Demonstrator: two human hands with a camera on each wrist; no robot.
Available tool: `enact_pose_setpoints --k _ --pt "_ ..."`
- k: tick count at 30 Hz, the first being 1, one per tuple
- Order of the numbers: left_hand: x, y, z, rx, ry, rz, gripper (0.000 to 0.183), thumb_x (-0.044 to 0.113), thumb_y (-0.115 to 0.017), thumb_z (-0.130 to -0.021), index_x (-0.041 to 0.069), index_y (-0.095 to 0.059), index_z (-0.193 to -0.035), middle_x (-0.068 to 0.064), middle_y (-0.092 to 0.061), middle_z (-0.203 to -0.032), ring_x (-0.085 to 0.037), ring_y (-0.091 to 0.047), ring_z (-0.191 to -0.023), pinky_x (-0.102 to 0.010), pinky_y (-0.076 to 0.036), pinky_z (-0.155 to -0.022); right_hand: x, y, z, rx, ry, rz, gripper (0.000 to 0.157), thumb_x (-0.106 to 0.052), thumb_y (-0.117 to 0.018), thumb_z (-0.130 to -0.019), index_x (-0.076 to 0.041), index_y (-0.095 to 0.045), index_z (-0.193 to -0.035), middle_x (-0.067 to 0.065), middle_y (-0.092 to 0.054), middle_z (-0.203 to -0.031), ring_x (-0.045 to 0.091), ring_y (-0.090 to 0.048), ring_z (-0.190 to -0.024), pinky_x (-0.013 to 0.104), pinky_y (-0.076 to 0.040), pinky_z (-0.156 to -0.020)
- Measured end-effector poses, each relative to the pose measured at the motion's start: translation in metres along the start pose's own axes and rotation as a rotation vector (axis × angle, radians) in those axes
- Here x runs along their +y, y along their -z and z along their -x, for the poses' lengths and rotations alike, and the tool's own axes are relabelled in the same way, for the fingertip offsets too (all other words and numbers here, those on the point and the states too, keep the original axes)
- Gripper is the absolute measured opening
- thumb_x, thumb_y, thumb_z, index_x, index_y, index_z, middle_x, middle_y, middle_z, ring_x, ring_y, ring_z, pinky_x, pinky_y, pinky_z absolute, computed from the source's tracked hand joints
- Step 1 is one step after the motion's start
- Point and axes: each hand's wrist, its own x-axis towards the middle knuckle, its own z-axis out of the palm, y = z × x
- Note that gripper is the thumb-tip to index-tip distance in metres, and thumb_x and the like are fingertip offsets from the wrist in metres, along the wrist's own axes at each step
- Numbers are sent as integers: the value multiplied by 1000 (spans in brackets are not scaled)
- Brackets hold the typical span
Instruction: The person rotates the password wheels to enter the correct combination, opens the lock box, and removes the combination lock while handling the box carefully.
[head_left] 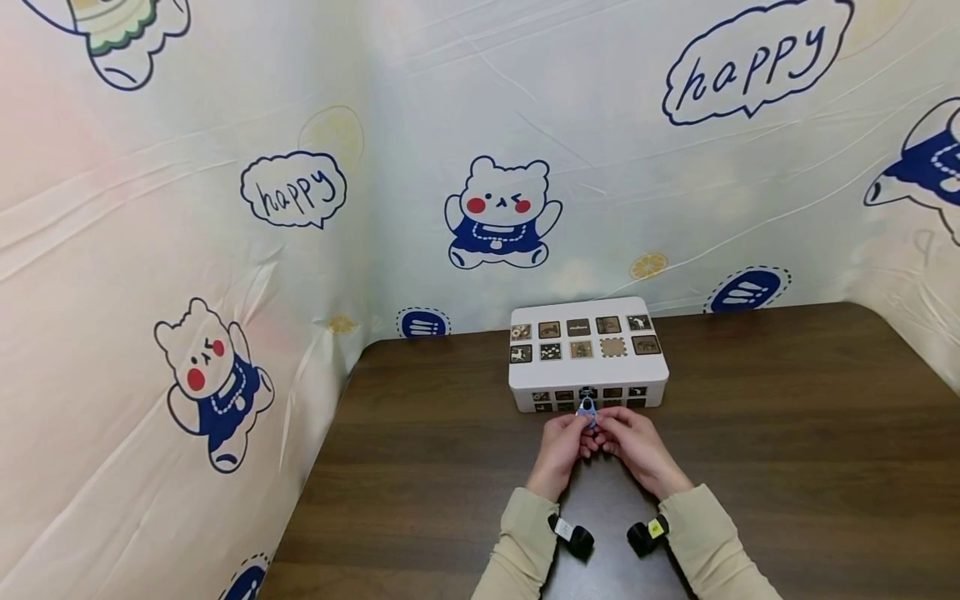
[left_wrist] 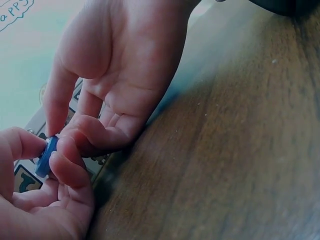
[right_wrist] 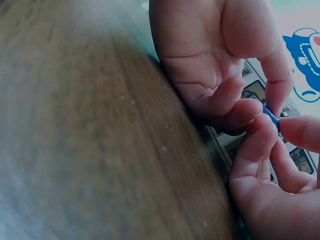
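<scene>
Frankly, I had a delicate pinch to worry about on the small, flat blue piece (left_wrist: 47, 157) with a dark loop.
From my remote seat I saw the left hand (head_left: 557, 448) and the right hand (head_left: 637, 450) both pinching it, thumbs and fingers nearly closed on its edges, just in front of the white rectangular box (head_left: 585, 372) printed with dark square pictures, near its small front clasp (head_left: 588, 391). Whether the loop touched that clasp, I couldn't tell. With so little to hold, I judged, uneven pressure could twist the piece free and drop it onto the dark brown wooden table (head_left: 420, 483); if it was hooked, a hard tug could drag the box.
</scene>
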Motion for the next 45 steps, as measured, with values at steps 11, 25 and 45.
enact_pose_setpoints --k 11,25,45 --pt "0 -1 -1 8 7 20 14 13 -57 -78 0 -62 -78 -1 -55 -57 -7 -51 -46 -16 -39 -41 -2 -1 1 -2 5 1 18 -11 -50 -90 0 -50 -104 -1 -57 -78 9 -56 -66 19 -47 -59" --pt "2 -1 0 19 35 50 14 14 -56 -80 1 -61 -77 0 -55 -57 -7 -49 -44 -17 -40 -40 -2 0 0 -8 12 -12 16 -11 -50 -89 -2 -50 -102 -2 -58 -77 8 -56 -66 20 -47 -59" --pt "6 1 4 -21 39 38 18 13 -56 -84 -4 -61 -85 -2 -55 -60 -7 -50 -47 -17 -39 -42 -3 -1 2 -11 3 -12 15 -12 -51 -89 -3 -50 -101 -2 -58 -76 8 -55 -65 20 -47 -59"
